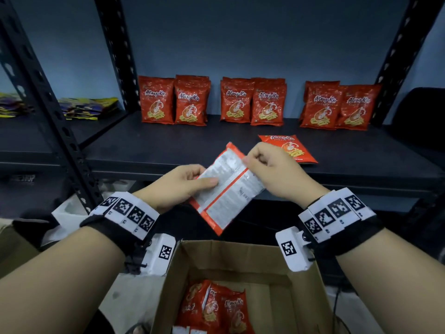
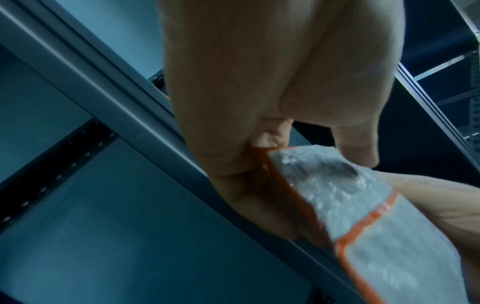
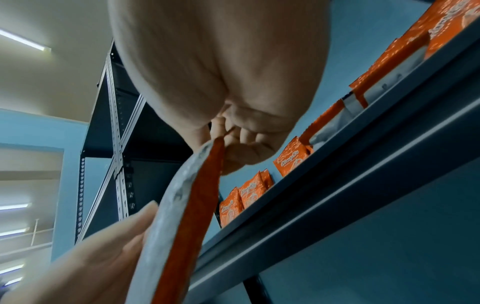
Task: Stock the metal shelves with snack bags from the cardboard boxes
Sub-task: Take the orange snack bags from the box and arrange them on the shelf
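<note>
Both hands hold one red snack bag [image 1: 226,189] in front of the shelf edge, its white printed back turned up. My left hand [image 1: 190,182] grips its left side, thumb pressed on the white back. My right hand [image 1: 262,162] pinches its upper right edge; the right wrist view shows the fingers [image 3: 241,135] curled on the red seam of the bag [image 3: 182,205]. In the left wrist view the bag [image 2: 363,216] sits under the left hand [image 2: 272,144]. Below, an open cardboard box [image 1: 308,295] holds more red bags [image 1: 216,307].
On the dark metal shelf [image 1: 149,143], red bags stand in three pairs along the back [image 1: 252,102]. One more bag lies flat [image 1: 289,148] near the front right. Perforated black uprights [image 1: 50,109] frame the bay. A neighbouring shelf at left carries yellow-purple bags [image 1: 89,108].
</note>
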Available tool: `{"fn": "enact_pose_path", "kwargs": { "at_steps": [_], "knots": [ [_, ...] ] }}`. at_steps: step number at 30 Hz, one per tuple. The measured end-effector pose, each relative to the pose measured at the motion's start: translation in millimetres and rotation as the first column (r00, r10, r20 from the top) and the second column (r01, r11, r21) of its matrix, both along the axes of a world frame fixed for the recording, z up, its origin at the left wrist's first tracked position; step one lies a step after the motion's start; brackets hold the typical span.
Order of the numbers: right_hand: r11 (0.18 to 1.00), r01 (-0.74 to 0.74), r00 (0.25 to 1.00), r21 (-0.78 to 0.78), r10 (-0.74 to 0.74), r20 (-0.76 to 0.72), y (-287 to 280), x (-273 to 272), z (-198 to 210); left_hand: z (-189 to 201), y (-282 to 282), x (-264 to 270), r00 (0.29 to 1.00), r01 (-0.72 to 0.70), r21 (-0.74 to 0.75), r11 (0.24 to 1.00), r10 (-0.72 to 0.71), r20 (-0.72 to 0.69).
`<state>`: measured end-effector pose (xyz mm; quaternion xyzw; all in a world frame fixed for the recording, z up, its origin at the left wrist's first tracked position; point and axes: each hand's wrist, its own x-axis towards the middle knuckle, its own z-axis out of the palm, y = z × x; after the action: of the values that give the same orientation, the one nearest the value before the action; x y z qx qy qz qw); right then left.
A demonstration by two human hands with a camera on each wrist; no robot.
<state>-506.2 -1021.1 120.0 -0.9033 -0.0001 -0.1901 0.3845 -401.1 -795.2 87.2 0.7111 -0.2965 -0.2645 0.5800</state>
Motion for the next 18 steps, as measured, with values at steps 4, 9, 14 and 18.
{"fn": "enact_pose_path", "kwargs": {
  "at_steps": [4,9,14,18],
  "knots": [
    [0.985,0.131,0.978,0.112,-0.147,0.148,-12,-2,3,4,0,1,0.996,-0.085,-0.031,0.996,0.085,0.011],
    [0.92,0.179,0.956,0.349,-0.247,0.16,-1,2,-7,9,-9,-5,0.978,-0.205,-0.227,0.952,0.191,-0.083],
    [0.93,0.247,0.924,0.273,-0.311,0.224,15,0,-19,4,-24,-13,0.905,-0.409,-0.233,0.882,0.425,0.018],
    [0.915,0.314,0.872,0.253,-0.383,0.306,30,-5,-28,7,-29,-22,0.703,-0.58,-0.158,0.799,0.589,0.398]
  ]
}}
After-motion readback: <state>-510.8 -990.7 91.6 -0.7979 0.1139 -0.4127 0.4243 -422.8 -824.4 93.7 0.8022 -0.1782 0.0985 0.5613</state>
